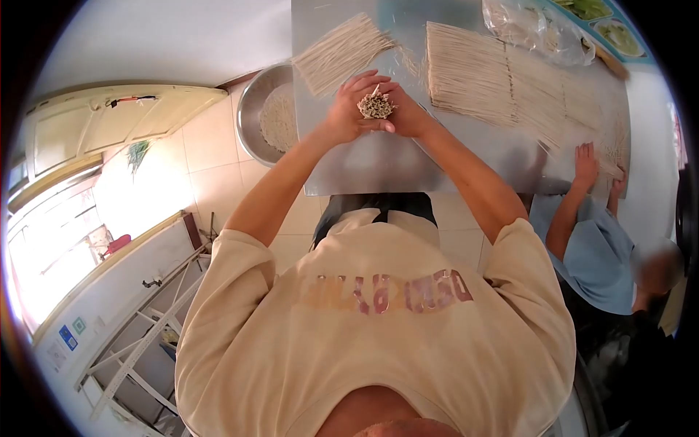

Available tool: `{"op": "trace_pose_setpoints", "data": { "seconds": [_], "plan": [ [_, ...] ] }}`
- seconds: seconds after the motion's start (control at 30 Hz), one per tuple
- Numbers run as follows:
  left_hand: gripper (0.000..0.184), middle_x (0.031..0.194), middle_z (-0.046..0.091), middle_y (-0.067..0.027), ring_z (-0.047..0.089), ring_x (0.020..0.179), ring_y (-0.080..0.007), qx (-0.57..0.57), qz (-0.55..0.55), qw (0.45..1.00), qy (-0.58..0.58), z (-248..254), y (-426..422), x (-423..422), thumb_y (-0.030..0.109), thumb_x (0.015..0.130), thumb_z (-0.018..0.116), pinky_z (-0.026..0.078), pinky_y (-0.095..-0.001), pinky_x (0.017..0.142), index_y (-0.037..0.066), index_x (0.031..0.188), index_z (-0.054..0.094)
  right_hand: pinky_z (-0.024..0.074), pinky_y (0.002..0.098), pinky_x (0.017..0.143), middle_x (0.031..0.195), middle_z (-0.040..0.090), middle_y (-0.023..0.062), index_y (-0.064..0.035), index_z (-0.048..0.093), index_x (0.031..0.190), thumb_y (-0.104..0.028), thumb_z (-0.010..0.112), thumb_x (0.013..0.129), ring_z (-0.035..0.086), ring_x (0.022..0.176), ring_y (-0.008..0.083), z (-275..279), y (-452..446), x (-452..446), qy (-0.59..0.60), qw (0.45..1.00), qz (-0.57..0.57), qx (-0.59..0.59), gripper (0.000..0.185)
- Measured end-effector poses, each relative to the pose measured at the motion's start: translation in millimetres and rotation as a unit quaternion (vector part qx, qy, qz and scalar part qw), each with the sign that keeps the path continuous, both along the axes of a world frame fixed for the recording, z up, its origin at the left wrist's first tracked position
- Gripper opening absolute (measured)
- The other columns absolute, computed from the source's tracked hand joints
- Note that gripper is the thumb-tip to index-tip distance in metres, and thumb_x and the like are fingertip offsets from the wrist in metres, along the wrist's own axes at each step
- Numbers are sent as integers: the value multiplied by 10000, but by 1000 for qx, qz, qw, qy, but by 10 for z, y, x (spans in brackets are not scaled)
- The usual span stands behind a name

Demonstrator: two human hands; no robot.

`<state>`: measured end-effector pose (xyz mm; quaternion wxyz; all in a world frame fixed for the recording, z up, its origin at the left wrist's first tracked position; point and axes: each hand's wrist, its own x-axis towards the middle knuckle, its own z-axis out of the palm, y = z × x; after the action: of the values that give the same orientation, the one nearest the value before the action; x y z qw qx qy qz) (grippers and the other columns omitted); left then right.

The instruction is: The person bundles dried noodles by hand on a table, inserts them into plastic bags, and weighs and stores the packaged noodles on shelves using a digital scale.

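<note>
Over the near edge of the metal table, my left hand point(346, 109) and my right hand point(409, 115) are closed around a bundle of dried noodles point(376, 106). The cut ends of the bundle face up toward me, and its far part is hidden. My left fingers wrap its left and far sides; my right hand presses from the right. Just beyond my left hand lies a loose pile of noodles point(344, 52). A longer row of noodles point(470, 73) is spread to the right of my right hand.
A metal bowl point(247, 115) with pale noodle pieces stands left of the metal table point(378, 172). A clear plastic bag point(535, 33) lies at the back right. At the right end, a co-worker in a blue top point(590, 247) has both hands at some noodles.
</note>
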<state>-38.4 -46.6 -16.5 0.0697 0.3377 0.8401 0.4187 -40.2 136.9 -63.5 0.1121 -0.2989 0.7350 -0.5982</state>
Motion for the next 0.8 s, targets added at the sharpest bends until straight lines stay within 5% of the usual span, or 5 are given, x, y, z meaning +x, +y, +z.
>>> {"op": "trace_pose_setpoints", "data": {
  "seconds": [0.13,0.33,0.57,0.7,0.8],
  "plan": [
    [849,1439,500,-108,404,1379,-344,-11,44,998,-45,-267,-47,-60,513,713,845,334,-482,1146,170,1424,531,527,397,891,1108,704,113,-98,689,1085,-192,766,797,650,1024,334,-132,14,-31,141,980,-32,135,313],
    [811,1406,506,-136,437,1331,-371,-15,33,995,-92,-184,54,-248,501,721,848,339,-482,1137,167,1396,546,525,356,890,1095,707,87,-47,672,1122,-276,799,817,654,1008,198,9,39,-74,-198,978,-46,51,402],
    [1052,1436,494,-173,440,1365,-283,116,-11,984,-134,911,198,-783,609,778,779,373,-427,1125,52,1532,302,556,305,759,971,705,61,10,684,1052,-57,774,809,673,883,155,1016,33,-306,-162,945,-185,-214,268],
    [1236,1499,424,-260,384,1428,-345,52,101,980,-163,678,152,-717,698,674,800,347,-439,1151,-17,1531,269,561,339,829,962,697,116,28,642,1065,-6,674,841,688,892,224,1303,54,-527,-193,908,-232,-292,229],
    [1223,1356,560,-251,554,1271,-339,-5,106,976,-192,399,267,-409,492,607,928,424,-412,1082,-77,1485,294,571,380,754,863,645,134,43,579,1030,3,683,817,674,795,265,1114,70,-710,-344,789,-321,-395,241]
  ]
}}
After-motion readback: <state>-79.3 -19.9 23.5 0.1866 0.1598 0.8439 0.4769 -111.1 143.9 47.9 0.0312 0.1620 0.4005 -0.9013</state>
